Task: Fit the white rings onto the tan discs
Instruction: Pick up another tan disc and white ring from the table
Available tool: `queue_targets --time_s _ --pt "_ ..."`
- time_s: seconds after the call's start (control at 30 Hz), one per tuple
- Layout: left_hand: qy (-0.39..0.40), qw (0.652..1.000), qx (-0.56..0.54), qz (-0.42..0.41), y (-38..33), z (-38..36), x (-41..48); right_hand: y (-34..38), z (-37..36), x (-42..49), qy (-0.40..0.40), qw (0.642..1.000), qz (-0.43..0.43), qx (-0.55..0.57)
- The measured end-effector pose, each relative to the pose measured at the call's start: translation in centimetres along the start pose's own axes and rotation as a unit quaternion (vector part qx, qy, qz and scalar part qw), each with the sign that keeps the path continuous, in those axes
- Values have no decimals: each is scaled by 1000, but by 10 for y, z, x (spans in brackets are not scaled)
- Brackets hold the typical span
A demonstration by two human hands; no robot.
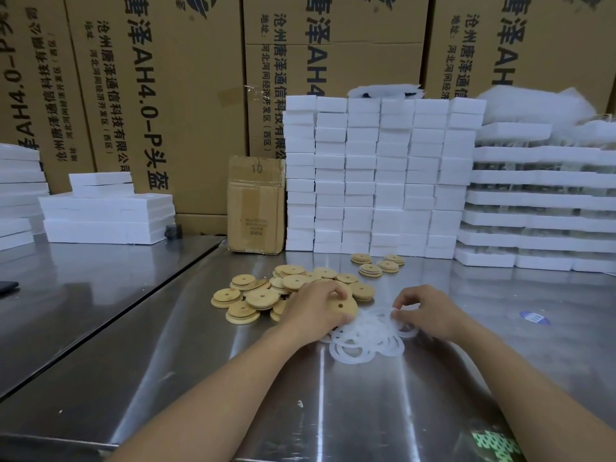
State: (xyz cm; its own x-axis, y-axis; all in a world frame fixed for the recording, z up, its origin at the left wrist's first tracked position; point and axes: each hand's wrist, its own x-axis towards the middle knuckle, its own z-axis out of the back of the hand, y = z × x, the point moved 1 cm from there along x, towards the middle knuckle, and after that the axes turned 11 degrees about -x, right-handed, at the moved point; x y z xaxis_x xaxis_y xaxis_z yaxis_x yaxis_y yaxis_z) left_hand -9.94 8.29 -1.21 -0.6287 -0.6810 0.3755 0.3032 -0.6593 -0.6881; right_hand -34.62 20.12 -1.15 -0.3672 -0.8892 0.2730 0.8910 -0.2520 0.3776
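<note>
**Inspector:** Left hand [316, 308]?

**Observer:** Fingers curled over one tan disc [348, 308], gripping it at the near edge of the loose disc pile [266, 295] on the steel table [216, 378]. No ring is on that disc.

**Inspector:** Right hand [430, 311]?

**Observer:** Fingertips bent into the heap of white rings [363, 341], just right of the held disc, pinching one ring [405, 310] at the heap's top edge.

**Inspector:** Step in hand?

**Observer:** In my judgement, pick-up: disc secured, ring being singled out, fitting not yet begun.

**Inspector:** Next requirement?

**Observer:** Separate one ring from its overlapping neighbours, carry it to the disc, seat it on the rim and work it round evenly. The rings look thin and limp, so two may lift together.

**Inspector:** Output?

**Observer:** Four short stacks [376, 263] stand behind the pile; I cannot tell whether they carry rings.
</note>
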Motion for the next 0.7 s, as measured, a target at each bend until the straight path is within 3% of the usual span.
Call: queue_targets --time_s 0.2,0.5,0.7 --pt "-66 982 -177 3 -6 2 4 16 6 -3 -96 993 50 41" --pt "20 981 -189 19 -12 0 1 29 10 -7 -152 984 62 73" --pt "27 980 -194 -39 -20 -4 -4 31 10 -11 -155 983 58 73"
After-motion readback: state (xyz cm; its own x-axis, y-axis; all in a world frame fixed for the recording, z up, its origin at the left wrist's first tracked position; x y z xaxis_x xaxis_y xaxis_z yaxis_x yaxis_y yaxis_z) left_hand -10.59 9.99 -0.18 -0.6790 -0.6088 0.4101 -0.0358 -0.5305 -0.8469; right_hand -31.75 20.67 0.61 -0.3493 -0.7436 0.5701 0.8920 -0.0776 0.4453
